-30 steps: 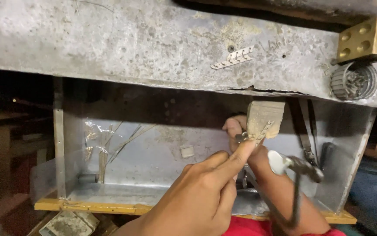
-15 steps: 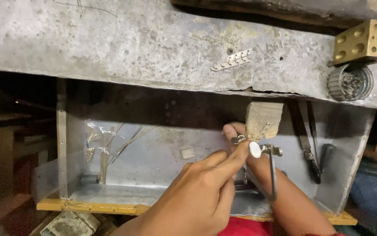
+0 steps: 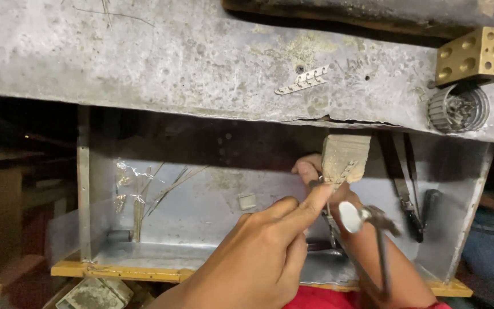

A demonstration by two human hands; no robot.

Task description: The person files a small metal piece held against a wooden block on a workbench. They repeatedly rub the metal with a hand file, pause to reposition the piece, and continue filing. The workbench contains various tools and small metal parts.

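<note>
Looking down from the head camera, I see one grey, scratched metal tabletop [image 3: 172, 57] and under it one open metal tray drawer [image 3: 201, 217] with a yellow wooden front edge.

From the tabletop's edge hangs one worn wooden bench peg [image 3: 345, 155]. It serves as a firm support, and this seems to be why the work is kept against it. The left hand [image 3: 258, 257] reaches up with the index finger stretched out, and its tip presses one small silver metal strip [image 3: 338, 173] against the lower part of the peg; the other fingers are curled in loosely. I judge that the strip is pressed so that it does not slip.

The right hand [image 3: 321, 171] is mostly hidden behind the left hand and the peg. Its fingers are closed around the dark handle of one small hammer with a round polished steel face [image 3: 351, 216], which hangs just below the strip. How tight the hold is, I cannot tell.

On the tabletop lie one second perforated silver strip [image 3: 304, 80], one brass cube block with round hollows [image 3: 479, 54] and one round ribbed metal holder [image 3: 459, 109]. Inside the drawer, on the right wall, hang dark pliers [image 3: 407, 189]; I count one pair for sure.
</note>
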